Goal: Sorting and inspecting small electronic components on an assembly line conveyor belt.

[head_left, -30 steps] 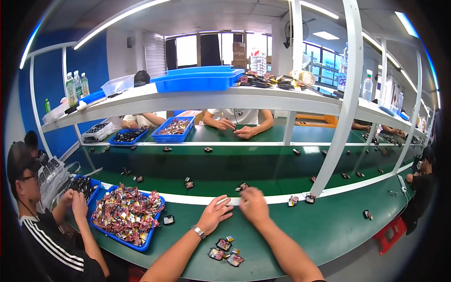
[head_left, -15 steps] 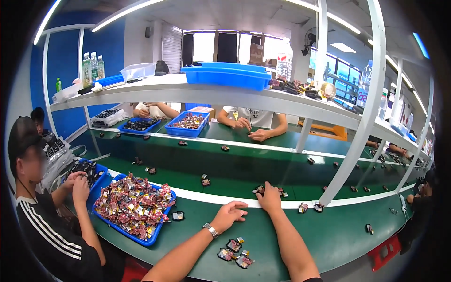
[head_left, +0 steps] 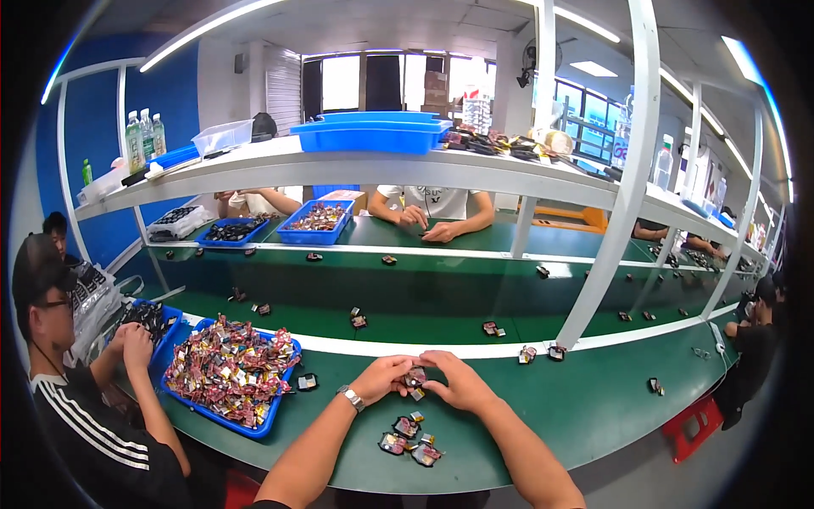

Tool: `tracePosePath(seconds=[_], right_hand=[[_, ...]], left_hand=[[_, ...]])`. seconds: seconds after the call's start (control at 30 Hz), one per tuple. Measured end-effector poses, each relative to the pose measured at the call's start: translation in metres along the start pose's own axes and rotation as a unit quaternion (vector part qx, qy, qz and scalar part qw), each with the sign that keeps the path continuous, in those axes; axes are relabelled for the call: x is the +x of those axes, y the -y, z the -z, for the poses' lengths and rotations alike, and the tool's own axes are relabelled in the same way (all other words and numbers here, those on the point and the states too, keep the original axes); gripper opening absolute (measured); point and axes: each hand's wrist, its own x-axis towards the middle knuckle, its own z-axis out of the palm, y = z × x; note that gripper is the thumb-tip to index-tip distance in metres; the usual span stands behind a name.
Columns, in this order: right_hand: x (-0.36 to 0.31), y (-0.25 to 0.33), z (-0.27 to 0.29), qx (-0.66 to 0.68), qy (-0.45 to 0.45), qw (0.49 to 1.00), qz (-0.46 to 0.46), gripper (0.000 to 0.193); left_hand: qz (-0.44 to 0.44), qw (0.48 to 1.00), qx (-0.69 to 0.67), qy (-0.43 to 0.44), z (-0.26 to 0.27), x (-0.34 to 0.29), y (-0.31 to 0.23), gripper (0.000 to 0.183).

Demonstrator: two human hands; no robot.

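Note:
Above the near worktop, a small electronic module (head_left: 415, 378) with a reddish circuit board and a yellow-and-silver piece is between my hands. My left hand (head_left: 381, 378), a metal watch on its wrist, grips the module's left side with bent fingers. My right hand (head_left: 459, 382) curves round from the other side, index finger and thumb at the module's edge. Its lower fingers are partly hidden. Just below the hands lie several similar black-edged modules (head_left: 393, 443) in a loose cluster. Another module (head_left: 307, 382) rests to the left, beside the heaped blue tray.
At left stands a blue tray (head_left: 264, 426) heaped with small boards; a co-worker (head_left: 85, 416) sits beyond it. Modules (head_left: 359, 320) are spaced along the green conveyor belt (head_left: 432, 299). A white upright post (head_left: 606, 220) and overhead shelf (head_left: 280, 176) frame the far side.
My right hand has come back from the belt to meet my left hand, and a module is now between them. The left hand has closed its fingers. The whole view has shifted slightly.

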Motion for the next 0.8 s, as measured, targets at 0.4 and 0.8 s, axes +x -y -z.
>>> tracePosePath(seconds=[0.4, 0.8], right_hand=[[0.003, 0.009, -0.007, -0.091, -0.116, 0.986, 0.081, 0.02], [0.001, 0.0, -0.011, -0.095, -0.087, 0.989, 0.07, 0.014]], left_hand=[[-0.024, 0.996, -0.076, -0.039, -0.014, -0.001, 0.004, 0.036], [-0.021, 0.999, 0.03, -0.028, -0.018, 0.005, 0.006, 0.031]])
